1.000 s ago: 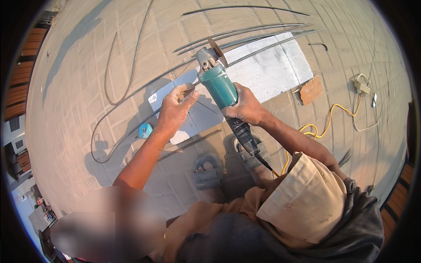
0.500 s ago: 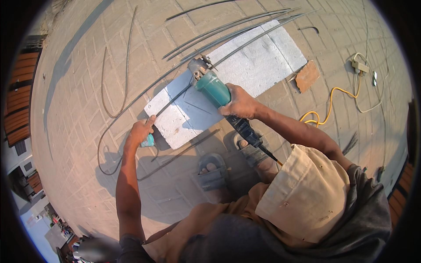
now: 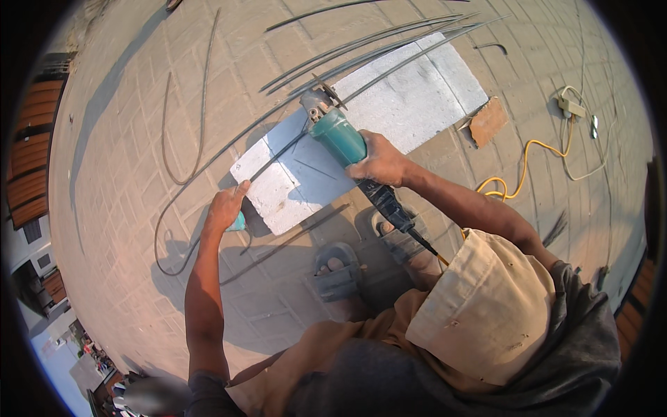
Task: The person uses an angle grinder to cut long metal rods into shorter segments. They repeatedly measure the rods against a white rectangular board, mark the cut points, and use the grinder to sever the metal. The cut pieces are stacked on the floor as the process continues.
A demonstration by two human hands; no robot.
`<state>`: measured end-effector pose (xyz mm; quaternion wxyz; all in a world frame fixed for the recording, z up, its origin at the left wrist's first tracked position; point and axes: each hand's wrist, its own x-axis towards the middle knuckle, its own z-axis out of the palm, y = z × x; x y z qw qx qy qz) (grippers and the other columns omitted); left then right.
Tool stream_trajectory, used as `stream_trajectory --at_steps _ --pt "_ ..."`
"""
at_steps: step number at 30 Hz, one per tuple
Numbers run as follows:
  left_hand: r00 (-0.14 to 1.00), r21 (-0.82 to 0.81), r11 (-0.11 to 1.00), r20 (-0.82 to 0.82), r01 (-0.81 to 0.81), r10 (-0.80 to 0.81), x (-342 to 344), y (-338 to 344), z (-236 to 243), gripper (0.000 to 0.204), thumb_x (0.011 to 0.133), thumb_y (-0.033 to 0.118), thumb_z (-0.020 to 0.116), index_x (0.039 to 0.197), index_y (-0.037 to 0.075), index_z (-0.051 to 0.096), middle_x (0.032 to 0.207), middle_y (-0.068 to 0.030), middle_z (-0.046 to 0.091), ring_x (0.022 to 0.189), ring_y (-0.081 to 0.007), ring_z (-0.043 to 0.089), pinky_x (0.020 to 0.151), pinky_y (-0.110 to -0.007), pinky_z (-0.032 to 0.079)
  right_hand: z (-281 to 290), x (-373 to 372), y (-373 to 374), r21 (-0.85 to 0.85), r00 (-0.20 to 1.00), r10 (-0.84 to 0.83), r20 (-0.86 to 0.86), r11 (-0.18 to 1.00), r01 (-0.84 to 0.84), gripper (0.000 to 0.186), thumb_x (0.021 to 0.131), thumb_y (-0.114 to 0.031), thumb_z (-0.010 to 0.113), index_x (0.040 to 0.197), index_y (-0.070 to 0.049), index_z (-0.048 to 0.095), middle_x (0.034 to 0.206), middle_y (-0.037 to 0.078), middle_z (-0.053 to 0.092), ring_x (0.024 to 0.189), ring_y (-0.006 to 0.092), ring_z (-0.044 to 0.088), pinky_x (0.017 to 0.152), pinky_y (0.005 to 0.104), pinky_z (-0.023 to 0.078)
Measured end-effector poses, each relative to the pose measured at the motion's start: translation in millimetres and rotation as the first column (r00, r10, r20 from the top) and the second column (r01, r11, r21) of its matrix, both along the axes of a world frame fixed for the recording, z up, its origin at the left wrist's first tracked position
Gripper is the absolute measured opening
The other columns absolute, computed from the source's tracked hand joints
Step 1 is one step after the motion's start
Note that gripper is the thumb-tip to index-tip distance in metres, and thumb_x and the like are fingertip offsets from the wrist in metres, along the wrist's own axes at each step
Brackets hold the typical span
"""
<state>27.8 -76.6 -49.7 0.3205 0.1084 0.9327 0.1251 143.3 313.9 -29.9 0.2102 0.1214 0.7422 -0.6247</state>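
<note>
My right hand (image 3: 382,161) is wrapped round a green and black angle grinder (image 3: 339,137). Its cutting disc (image 3: 329,92) stands on edge at the far end, over a thin metal rod (image 3: 281,151); whether disc and rod touch, I cannot tell. Beneath the rod lies a long white slab (image 3: 425,97) on the paving. At the slab's left end my left hand (image 3: 228,206) is closed on the rod, thumb on top. A small turquoise thing (image 3: 238,222), partly hidden, shows beside that hand.
Several more rods (image 3: 354,45) lie beyond the slab, and a bent rod (image 3: 167,132) curves at left. A brown broken piece (image 3: 488,122) sits off the slab's right end. A yellow cord (image 3: 526,167) runs to a socket block (image 3: 571,107). My sandalled feet (image 3: 337,267) are close by.
The grinder has shifted very slightly to the right, and its disc looks a little more turned. Part of a shoe or foot has come into view at the top left edge. Both hands keep their hold.
</note>
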Motion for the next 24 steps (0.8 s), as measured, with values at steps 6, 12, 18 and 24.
stream_trajectory --at_steps 6,12,18,24 --pt "1.000 0.021 1.000 -0.010 0.015 -0.015 4 9 8 0.088 0.098 0.073 0.033 0.093 -0.008 0.068 0.092 -0.0367 0.063 0.095 -0.0536 0.060 0.085 -0.053 0.046 3 0 -1 -0.013 1.000 -0.018 0.018 1.000 0.019 0.061 0.071 -0.017 0.078 0.119 0.013 0.056 0.097 0.020 0.068 0.088 0.0258 0.067 0.079 0.0352 0.054" --pt "1.000 0.010 1.000 -0.022 0.017 -0.017 4 6 4 0.087 0.098 0.072 0.033 0.092 -0.007 0.068 0.092 -0.0352 0.064 0.095 -0.0525 0.061 0.085 -0.052 0.047 4 3 -1 -0.048 1.000 -0.018 0.021 0.999 0.019 0.062 0.071 -0.018 0.078 0.119 0.014 0.055 0.096 0.019 0.066 0.085 0.0247 0.066 0.077 0.0351 0.054" --pt "0.998 -0.024 0.999 -0.054 0.024 -0.026 4 5 -1 0.088 0.097 0.073 0.033 0.091 -0.007 0.068 0.091 -0.0355 0.064 0.093 -0.0524 0.062 0.084 -0.052 0.048 -1 0 1 -0.020 1.000 -0.015 -0.006 1.000 0.015 0.061 0.070 -0.018 0.077 0.117 0.014 0.056 0.096 0.019 0.066 0.086 0.0243 0.066 0.077 0.0357 0.054" --pt "0.998 0.000 0.999 -0.055 0.037 -0.037 4 1 -3 0.088 0.097 0.074 0.033 0.093 -0.006 0.069 0.093 -0.0347 0.065 0.094 -0.0521 0.062 0.085 -0.052 0.048 4 -2 0 -0.020 1.000 -0.022 0.001 1.000 0.022 0.059 0.070 -0.018 0.077 0.115 0.014 0.057 0.094 0.019 0.067 0.085 0.0237 0.066 0.077 0.0357 0.054"
